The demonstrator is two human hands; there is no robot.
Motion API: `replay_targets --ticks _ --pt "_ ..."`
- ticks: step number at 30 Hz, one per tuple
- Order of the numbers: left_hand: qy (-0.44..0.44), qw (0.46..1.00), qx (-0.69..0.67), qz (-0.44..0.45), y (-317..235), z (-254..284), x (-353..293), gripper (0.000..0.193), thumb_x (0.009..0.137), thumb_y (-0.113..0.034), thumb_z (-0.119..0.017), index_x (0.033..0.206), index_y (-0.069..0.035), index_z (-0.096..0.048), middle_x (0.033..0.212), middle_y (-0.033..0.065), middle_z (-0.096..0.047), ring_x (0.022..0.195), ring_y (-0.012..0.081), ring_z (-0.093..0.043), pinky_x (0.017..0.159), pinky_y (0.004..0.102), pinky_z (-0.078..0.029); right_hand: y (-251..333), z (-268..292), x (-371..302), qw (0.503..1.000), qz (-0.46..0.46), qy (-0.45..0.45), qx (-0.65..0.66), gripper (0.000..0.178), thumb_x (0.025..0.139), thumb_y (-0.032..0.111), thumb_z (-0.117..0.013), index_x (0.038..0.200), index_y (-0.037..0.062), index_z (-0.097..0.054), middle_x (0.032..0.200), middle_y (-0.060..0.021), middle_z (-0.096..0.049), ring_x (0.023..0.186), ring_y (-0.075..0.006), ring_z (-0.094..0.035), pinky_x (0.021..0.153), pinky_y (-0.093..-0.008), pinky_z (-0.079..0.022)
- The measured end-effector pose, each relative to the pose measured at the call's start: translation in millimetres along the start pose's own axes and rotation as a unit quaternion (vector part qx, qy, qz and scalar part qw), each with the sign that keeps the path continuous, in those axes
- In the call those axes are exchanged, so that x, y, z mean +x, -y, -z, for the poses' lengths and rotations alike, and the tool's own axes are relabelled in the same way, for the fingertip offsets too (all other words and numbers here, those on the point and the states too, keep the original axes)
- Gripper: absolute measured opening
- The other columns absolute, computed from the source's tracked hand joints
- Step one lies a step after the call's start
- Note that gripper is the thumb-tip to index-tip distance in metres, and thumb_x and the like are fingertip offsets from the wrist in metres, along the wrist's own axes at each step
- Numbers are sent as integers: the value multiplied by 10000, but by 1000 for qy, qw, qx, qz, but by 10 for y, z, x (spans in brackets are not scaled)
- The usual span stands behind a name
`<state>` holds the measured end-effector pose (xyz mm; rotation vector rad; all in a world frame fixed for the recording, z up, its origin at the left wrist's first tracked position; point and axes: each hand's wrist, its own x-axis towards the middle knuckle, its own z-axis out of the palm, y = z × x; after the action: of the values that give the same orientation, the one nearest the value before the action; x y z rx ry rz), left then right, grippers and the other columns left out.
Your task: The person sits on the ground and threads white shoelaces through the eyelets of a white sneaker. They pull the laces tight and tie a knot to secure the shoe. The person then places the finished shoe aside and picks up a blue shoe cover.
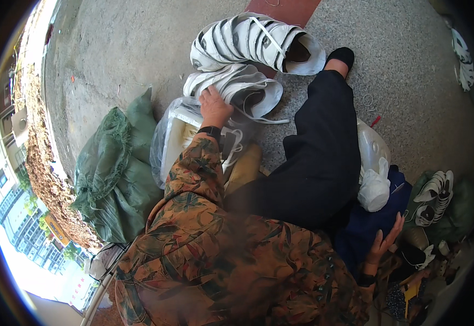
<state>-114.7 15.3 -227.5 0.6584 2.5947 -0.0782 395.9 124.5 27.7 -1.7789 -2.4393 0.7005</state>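
My left hand (215, 108) reaches forward, its fingers bent over the near edge of the smaller stack of white shoe uppers (248, 81) on the ground. The uppers are nested one in another, and a white strip trails from them. Behind lies a longer curved stack of white shoe uppers (242, 43) with dark linings. My right hand (384, 242) lies at my right side against dark blue cloth (375, 223), fingers stretched out and apart, holding nothing that I can see.
Left of my left arm is a clear plastic bag (163, 136) around a white box, beside a green woven sack (120, 174). A tied white plastic bag (375, 190) rests by my right leg. Black-and-white shoe pieces (435, 198) lie at the right. My shod foot (341, 55) extends ahead.
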Motion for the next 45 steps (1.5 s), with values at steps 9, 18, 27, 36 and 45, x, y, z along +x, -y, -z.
replay_targets --ticks 9,18,27,36,45 --pt "16 1000 -8 -8 22 0 241 618 665 -213 -667 1174 -5 -385 1145 243 -490 1117 397 -462 965 435 -376 -21 5 -7 1000 2 2 1 660 906 426 -427 1381 -18 -311 1415 -247 -301 1334 -377 -261 1081 -463 -177" --pt "54 998 -39 16 12 94 528 598 643 -170 -641 1194 -3 -476 1131 214 -574 1101 366 -523 939 395 -416 22 -7 8 1000 15 -10 4 657 893 410 -446 1371 -26 -329 1406 -261 -298 1321 -380 -281 1074 -457 -201" --pt "304 801 -515 1 -85 503 218 504 658 -9 -612 1154 12 -529 946 94 -615 808 193 -598 711 303 -492 39 -33 -91 999 15 -31 19 637 879 389 -473 1362 -10 -361 1399 -240 -306 1309 -360 -299 1069 -438 -231" --pt "312 628 -680 -213 -261 1945 -619 355 801 -51 -547 1140 51 -539 999 113 -643 861 193 -631 802 289 -509 19 -52 -300 998 23 -46 23 599 888 359 -505 1377 48 -354 1392 -256 -307 1316 -384 -277 1062 -449 -247" --pt "362 504 -735 -273 -682 2716 -1698 253 810 -47 -565 1029 75 -590 973 148 -650 814 193 -657 744 305 -545 848 334 -397 976 180 -113 49 503 789 47 -619 1258 -9 -449 1293 -284 -404 1185 -469 -415 990 -454 -366"
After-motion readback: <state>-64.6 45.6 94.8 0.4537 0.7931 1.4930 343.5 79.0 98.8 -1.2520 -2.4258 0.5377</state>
